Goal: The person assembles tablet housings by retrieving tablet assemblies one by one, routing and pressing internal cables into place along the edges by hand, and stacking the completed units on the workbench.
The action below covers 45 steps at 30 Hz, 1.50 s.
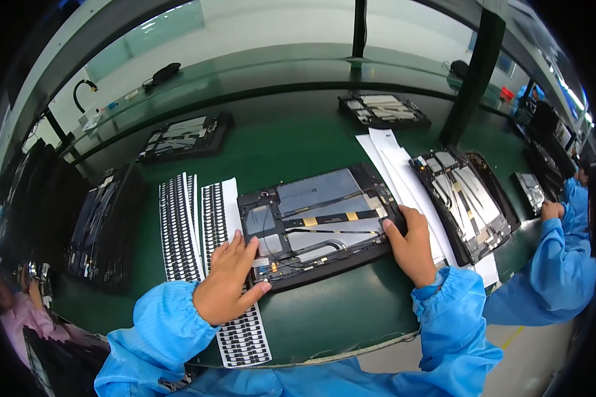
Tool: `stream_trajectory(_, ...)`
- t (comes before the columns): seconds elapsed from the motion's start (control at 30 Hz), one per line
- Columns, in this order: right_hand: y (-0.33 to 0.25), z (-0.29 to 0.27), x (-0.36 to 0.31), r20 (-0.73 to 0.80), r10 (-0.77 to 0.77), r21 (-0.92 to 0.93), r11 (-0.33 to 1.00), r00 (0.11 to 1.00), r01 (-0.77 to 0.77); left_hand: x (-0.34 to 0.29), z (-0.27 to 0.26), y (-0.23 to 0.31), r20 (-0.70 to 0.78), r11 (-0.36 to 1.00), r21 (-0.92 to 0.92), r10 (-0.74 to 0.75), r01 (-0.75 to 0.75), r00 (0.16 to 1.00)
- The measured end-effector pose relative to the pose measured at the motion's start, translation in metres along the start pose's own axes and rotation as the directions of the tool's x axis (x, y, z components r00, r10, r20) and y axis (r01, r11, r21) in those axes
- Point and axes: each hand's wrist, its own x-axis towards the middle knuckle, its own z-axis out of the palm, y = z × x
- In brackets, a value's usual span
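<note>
An opened tablet (324, 228) lies on the green workbench before me, showing a grey battery, flat ribbon cables and a black frame. My left hand (228, 281) is at its near-left corner, fingers spread, the fingertips by the left edge and the thumb by the front edge. Around the right edge my right hand (414, 246) is closed, its thumb on the top side of the frame. Under and beside my left hand lie white sheets of black adhesive pieces (245, 337).
Another opened tablet (463, 198) rests on a stack to the right, beside white paper sheets (404, 173). Stacked tablets (185, 135) and more stacks (385, 109) stand farther back. Black stacks (99, 221) line the left. A co-worker's blue sleeve (556, 264) is at the right.
</note>
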Motion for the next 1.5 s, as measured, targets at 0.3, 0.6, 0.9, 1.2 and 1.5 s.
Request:
stream_trajectory(0.3, -0.103, 0.0, 0.055, 0.108, -0.029, 0.67, 0.74, 0.994, -0.051, -0.052, -0.083, 0.026, -0.511, 0.992, 0.113, 0.016, 0.049, 0.86)
stream_trajectory(0.6, -0.3, 0.183, 0.151, 0.219, -0.525, 0.625, 0.723, 0.823, 0.295, -0.142, -0.094, -0.032, -0.932, 0.837, -0.001, -0.199, 0.547, 0.303)
stream_trajectory(0.9, -0.337, 0.315, 0.14, 0.004, -0.668, 0.725, 0.515, 0.744, 0.458, -0.15, -0.075, -0.068, -0.923, 0.641, -0.061, -0.328, 0.766, 0.202)
stream_trajectory(1.2, -0.32, 0.254, 0.084, -0.304, -0.93, 0.653, -0.046, 0.205, 0.756, -0.124, -0.133, -0.07, -0.72, 0.69, 0.36, -0.221, 0.627, 0.657)
stream_trajectory(1.5, -0.324, 0.248, 0.074, -0.273, -0.947, 0.589, -0.024, 0.171, 0.807, -0.12, -0.133, -0.081, -0.659, 0.721, 0.38, -0.229, 0.58, 0.717)
